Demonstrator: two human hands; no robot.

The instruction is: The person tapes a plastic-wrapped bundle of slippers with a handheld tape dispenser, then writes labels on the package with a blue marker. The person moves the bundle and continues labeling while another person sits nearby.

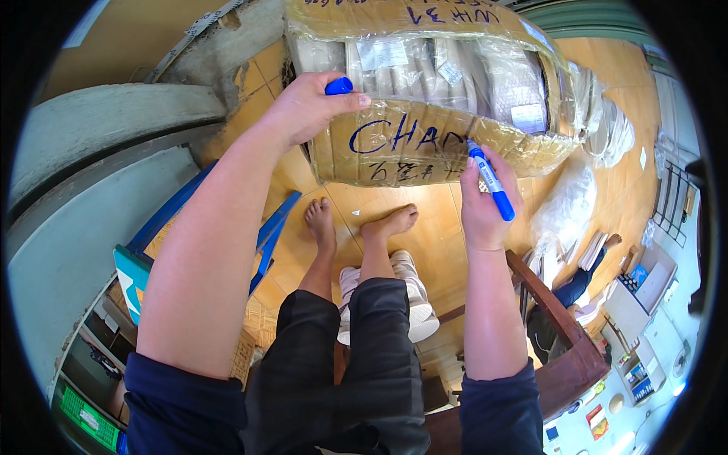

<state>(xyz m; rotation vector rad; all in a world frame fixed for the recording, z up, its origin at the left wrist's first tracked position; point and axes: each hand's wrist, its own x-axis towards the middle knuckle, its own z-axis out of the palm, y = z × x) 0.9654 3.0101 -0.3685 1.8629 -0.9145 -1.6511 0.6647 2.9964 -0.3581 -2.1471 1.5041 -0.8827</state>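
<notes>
A large cardboard box [523,155] stands before me, its open flaps wrapped in clear tape. Inside lie several white, plastic-wrapped packs [402,76] with paper labels. My right hand [489,197] grips a blue and white marker pen [491,180], its tip at the front flap beside large dark handwritten letters. The blue pen cap [339,86] is held between the thumb and fingers of my left hand [307,106], which rests against the box's left edge. Older writing runs lower on the same flap.
Below the box, my bare feet are on a tiled floor [364,197]. Light rolls [409,288] lie behind them. A blue frame [273,227] stands left, a brown wooden frame [553,303] right. Clear plastic wrap [569,201] lies right of the box; another person sits farther right.
</notes>
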